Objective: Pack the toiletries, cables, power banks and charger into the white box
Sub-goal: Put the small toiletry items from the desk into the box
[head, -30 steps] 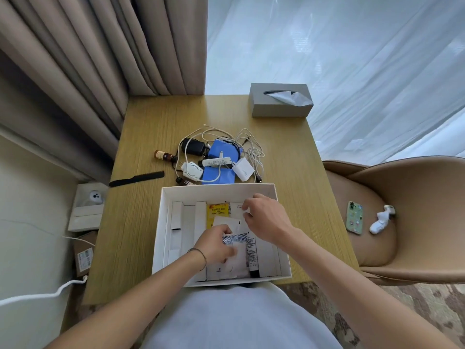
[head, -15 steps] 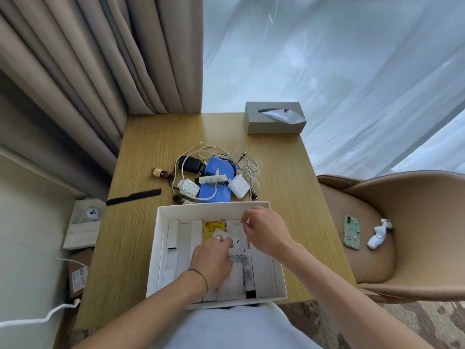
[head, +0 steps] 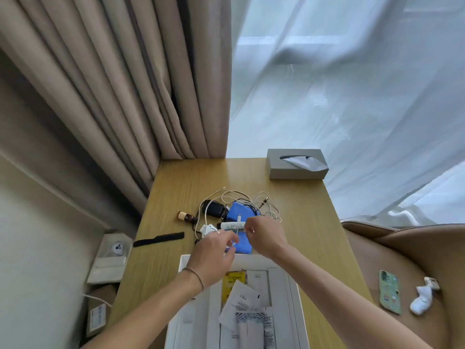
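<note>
Item one: the white box (head: 279,267), at the near edge of the wooden table (head: 176,187), holding a yellow packet (head: 232,279) and several white sachets (head: 241,302) in its middle compartment.

Item two: a heap beyond the box's far wall. We count a blue power bank (head: 239,214), a black charger (head: 214,209), a white tube (head: 231,225) lying across the blue, loose white cables (head: 264,200) looped over all, and a small white adapter (head: 207,229) at the left edge.

Item three: a brown bottle (head: 185,217) just left of the heap; a black comb (head: 158,239) further left and nearer.

Our left hand (head: 212,258) reaches over the box's far wall to the heap, fingers curled; whether it holds anything we cannot tell. Our right hand (head: 264,235) pinches at the right end of the white tube, though tube or cable we cannot say.

Also present: a grey tissue box (head: 297,163) at the far right corner; a phone (head: 390,292) on the tan chair (head: 415,248).
</note>
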`<state>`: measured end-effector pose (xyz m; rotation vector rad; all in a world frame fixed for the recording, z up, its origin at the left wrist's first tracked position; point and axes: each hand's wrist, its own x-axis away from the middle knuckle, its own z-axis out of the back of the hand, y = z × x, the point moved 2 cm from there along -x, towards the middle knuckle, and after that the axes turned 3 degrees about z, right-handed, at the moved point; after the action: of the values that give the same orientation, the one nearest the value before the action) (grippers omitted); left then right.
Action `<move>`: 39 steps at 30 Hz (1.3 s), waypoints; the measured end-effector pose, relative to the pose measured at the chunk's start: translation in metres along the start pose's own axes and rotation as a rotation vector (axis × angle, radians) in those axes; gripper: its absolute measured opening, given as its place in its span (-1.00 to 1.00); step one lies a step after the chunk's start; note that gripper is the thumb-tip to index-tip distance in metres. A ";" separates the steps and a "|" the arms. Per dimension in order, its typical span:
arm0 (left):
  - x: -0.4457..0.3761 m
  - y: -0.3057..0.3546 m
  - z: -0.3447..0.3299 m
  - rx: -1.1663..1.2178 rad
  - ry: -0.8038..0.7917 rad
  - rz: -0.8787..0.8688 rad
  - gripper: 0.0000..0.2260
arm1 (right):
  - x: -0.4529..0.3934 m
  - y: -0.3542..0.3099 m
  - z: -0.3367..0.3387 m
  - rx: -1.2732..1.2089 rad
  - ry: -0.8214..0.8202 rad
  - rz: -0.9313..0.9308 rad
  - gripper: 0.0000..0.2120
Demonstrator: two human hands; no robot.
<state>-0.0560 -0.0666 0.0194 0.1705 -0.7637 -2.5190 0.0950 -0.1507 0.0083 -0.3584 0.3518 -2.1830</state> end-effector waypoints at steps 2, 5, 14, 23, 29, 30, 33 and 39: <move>-0.007 -0.013 0.009 -0.018 0.003 0.048 -0.84 | -0.022 -0.007 -0.008 0.014 -0.036 0.016 -0.78; -0.010 -0.033 0.017 -0.038 0.002 0.109 -0.88 | -0.050 -0.015 -0.023 0.064 -0.088 0.058 -0.78; -0.008 -0.086 0.026 -0.108 -0.016 0.204 -0.86 | -0.100 -0.022 -0.072 0.289 -0.233 0.157 -0.84; -0.031 -0.130 0.022 -0.132 -0.071 0.256 -0.87 | -0.112 -0.017 -0.079 0.367 -0.199 0.167 -0.87; -0.068 -0.162 0.015 -0.167 -0.055 0.296 -0.82 | -0.101 -0.020 -0.049 -0.062 0.014 -0.002 -0.87; -0.073 -0.166 0.014 -0.180 -0.047 0.300 -0.80 | -0.097 -0.022 -0.044 -0.151 0.017 -0.021 -0.88; -0.088 -0.181 0.005 -0.217 -0.038 0.320 -0.72 | -0.084 -0.031 -0.032 -0.454 -0.009 -0.098 -0.92; -0.112 -0.194 -0.015 -0.364 -0.098 0.249 -0.55 | -0.059 -0.040 -0.025 -0.791 -0.085 -0.264 -0.95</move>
<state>-0.0374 0.1210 -0.1019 -0.1641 -0.3264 -2.3888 0.0905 -0.0769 -0.0068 -0.9686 1.1783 -2.1858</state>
